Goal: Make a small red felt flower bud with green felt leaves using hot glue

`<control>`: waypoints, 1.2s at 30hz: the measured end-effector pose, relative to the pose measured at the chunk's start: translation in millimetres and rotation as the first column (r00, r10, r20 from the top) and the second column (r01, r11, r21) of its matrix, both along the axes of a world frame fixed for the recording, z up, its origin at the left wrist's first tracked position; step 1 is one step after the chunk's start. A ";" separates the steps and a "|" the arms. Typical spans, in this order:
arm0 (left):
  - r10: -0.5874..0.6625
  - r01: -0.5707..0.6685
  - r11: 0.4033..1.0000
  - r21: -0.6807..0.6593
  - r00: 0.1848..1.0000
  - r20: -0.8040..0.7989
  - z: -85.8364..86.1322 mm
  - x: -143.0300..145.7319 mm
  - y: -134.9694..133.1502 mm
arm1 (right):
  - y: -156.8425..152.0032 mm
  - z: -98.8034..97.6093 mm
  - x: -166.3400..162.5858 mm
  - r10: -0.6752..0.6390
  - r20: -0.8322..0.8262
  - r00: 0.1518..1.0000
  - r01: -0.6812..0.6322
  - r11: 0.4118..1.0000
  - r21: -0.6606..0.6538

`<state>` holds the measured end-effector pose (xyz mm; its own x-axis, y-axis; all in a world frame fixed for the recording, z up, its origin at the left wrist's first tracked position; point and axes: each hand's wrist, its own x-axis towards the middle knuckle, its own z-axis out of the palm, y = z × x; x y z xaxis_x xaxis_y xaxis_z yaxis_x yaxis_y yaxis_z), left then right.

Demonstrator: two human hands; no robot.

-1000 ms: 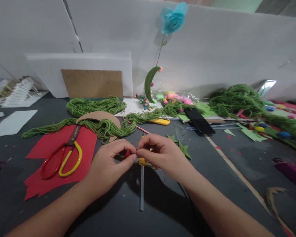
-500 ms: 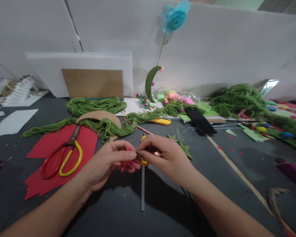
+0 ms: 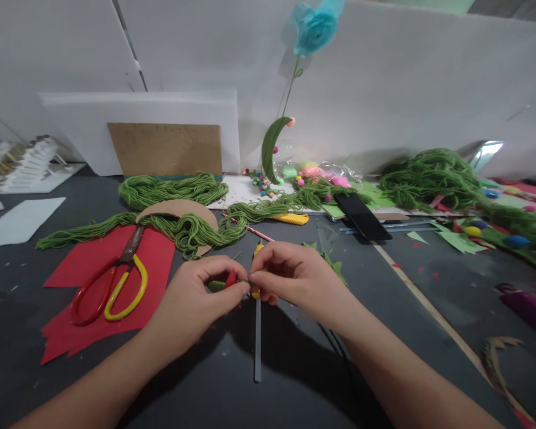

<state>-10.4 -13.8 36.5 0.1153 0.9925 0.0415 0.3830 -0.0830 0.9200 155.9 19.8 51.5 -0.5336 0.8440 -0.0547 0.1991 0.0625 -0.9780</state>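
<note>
My left hand (image 3: 195, 298) and my right hand (image 3: 295, 277) meet fingertip to fingertip over the dark table, both pinched on a small craft piece (image 3: 229, 280) with red and green parts. A yellow bit shows just under my right fingers. A thin grey stick (image 3: 258, 339) runs from under the hands toward me. What exactly sits between the fingertips is too small to make out.
Red-and-yellow scissors (image 3: 111, 283) lie on red paper (image 3: 84, 304) at the left. Green yarn (image 3: 192, 229) spreads behind the hands over a cardboard crescent, with more yarn (image 3: 429, 179) at the right. A black phone (image 3: 361, 215), a yellow comb (image 3: 290, 218), pompoms and a blue paper flower (image 3: 315, 27) stand beyond.
The red part dipped lower in my left fingers half a second ago and is now drawn back up between the fingertips. Both hands stay in about the same place.
</note>
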 end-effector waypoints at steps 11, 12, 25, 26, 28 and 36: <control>-0.059 0.093 0.823 0.560 0.995 -0.079 -3.8 -1.2 -7.5 | 5.4 -15.8 -2.3 -0.024 -0.441 0.897 -0.262 0.775 -0.575; -0.059 0.094 0.806 0.585 0.995 -0.078 -4.5 -1.5 -7.7 | 5.0 -16.1 -3.1 -0.034 -0.458 0.888 -0.272 0.764 -0.585; 0.015 0.060 0.723 0.688 0.995 -0.103 -9.2 -2.1 -7.6 | -0.5 -11.3 -3.3 0.001 -0.356 0.935 -0.194 0.840 -0.507; 0.042 0.022 0.746 0.666 0.996 -0.080 -9.8 -1.3 -7.4 | -1.1 -10.7 -4.0 -0.005 -0.346 0.938 -0.176 0.853 -0.491; 0.104 -0.061 0.798 0.599 0.994 -0.039 -10.6 0.4 -7.2 | -2.9 -9.0 -5.5 -0.017 -0.293 0.956 -0.116 0.896 -0.429; 0.269 -0.275 0.935 0.225 0.961 0.058 -8.2 2.7 -3.6 | -18.2 -14.4 -7.0 -0.244 0.269 0.932 -0.081 0.583 0.808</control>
